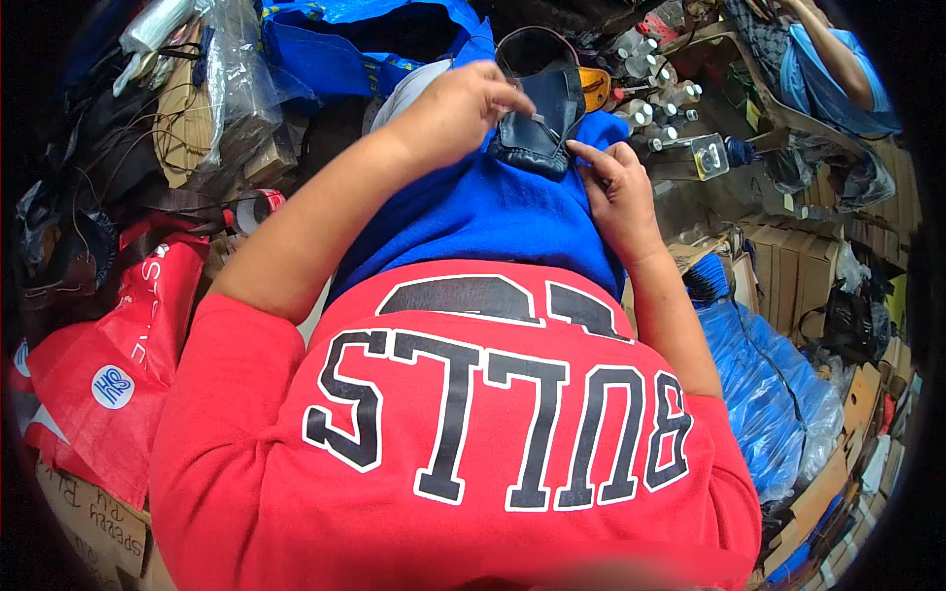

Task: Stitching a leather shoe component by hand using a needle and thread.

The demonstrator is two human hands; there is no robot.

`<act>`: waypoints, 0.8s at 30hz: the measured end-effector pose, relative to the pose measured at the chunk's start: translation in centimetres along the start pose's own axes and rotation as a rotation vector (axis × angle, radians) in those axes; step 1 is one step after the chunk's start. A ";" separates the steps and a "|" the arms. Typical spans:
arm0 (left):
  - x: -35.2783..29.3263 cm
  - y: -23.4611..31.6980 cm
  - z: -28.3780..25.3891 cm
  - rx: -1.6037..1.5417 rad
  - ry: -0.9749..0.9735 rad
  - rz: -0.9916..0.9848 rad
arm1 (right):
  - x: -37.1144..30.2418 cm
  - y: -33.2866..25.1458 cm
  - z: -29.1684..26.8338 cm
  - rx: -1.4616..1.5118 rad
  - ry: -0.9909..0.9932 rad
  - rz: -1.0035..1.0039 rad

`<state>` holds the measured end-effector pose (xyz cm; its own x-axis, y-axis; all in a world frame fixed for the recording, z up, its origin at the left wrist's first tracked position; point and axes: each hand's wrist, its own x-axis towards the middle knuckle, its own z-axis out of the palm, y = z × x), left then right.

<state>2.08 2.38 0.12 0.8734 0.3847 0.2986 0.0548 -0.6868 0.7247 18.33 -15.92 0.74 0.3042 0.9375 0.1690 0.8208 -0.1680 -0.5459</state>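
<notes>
While left hand [458,108] pinches the dark leather shoe upper [537,118] from its left, right hand [616,187] fingertips press its lower-right edge, long axis running away from the body.

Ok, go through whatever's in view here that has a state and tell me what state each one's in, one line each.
Dark leather piece: resting on the blue lap, held by both hands.
Left hand: fingers pinched on the leather piece's upper part.
Right hand: fingers touching the piece's right edge; grip unclear.
Small bottles: upright, capped, clustered behind the piece.
Red bag: slumped at the person's left.
</notes>
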 end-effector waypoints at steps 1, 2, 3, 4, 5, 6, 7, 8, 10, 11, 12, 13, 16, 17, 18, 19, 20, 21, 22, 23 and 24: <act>-0.8 0.5 0.3 0.006 -0.008 -0.063 | -0.2 -0.1 0.3 -0.063 0.025 -0.060; -1.1 0.5 0.6 0.007 -0.010 -0.064 | -0.3 -0.4 0.4 -0.061 0.026 -0.059; -1.3 0.6 0.8 0.197 0.014 -0.006 | -0.4 -0.7 0.4 -0.135 0.038 -0.091; -1.5 0.7 1.1 0.387 0.039 0.054 | -0.5 -0.9 0.3 -0.210 0.050 -0.124; -1.4 0.9 1.4 0.461 0.043 0.033 | -0.5 -0.9 0.3 -0.209 0.051 -0.124; -1.4 0.9 1.6 0.461 0.043 0.034 | -0.5 -0.7 0.3 -0.183 0.023 -0.093; -1.2 0.9 1.7 0.498 0.058 0.034 | -0.4 -0.5 0.3 -0.159 -0.005 -0.061; -1.1 0.8 1.8 0.535 0.074 0.033 | -0.4 -0.2 0.2 -0.160 -0.005 -0.062; -0.7 0.5 1.9 0.377 0.069 0.043 | -0.2 0.5 0.0 0.104 -0.119 0.121; -0.5 0.3 1.9 0.220 0.062 0.051 | -0.1 1.0 -0.1 0.104 -0.119 0.122; -0.3 0.0 1.8 0.219 0.062 0.051 | 0.1 1.7 -0.2 0.228 -0.156 0.131; 0.0 -0.2 1.7 0.133 0.042 0.077 | 0.4 2.3 -0.3 0.351 -0.191 0.140; 0.3 -0.7 1.6 0.123 0.017 0.093 | 1.5 3.4 -0.7 0.472 -0.270 0.165; 0.3 -0.9 1.7 0.189 0.014 0.076 | 1.9 3.3 -1.0 0.427 -0.312 0.195; 0.3 -1.1 1.8 0.255 0.011 0.059 | 2.2 3.3 -1.0 0.427 -0.312 0.194; 0.3 -0.9 1.8 0.256 0.010 0.060 | 2.5 3.6 -1.0 0.448 -0.326 0.163; 0.4 -0.7 1.9 0.276 -0.012 0.037 | 2.7 3.7 -1.1 0.469 -0.340 0.133; 0.4 -0.6 1.9 0.295 -0.035 0.013 | 2.9 3.9 -1.1 0.470 -0.339 0.133; 0.4 -0.6 1.9 0.295 -0.035 0.013 | 3.0 3.9 -1.1 0.468 -0.352 0.144; 0.5 -0.7 1.9 0.291 -0.035 0.008 | 3.1 3.9 -1.2 0.467 -0.365 0.156; 0.5 -0.8 1.9 0.288 -0.036 0.003 | 3.1 3.9 -1.2 0.467 -0.365 0.156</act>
<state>3.38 1.88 -1.49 0.8903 0.3635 0.2744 0.1825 -0.8368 0.5162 23.03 -14.02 0.14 0.1510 0.9703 -0.1889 0.4564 -0.2379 -0.8573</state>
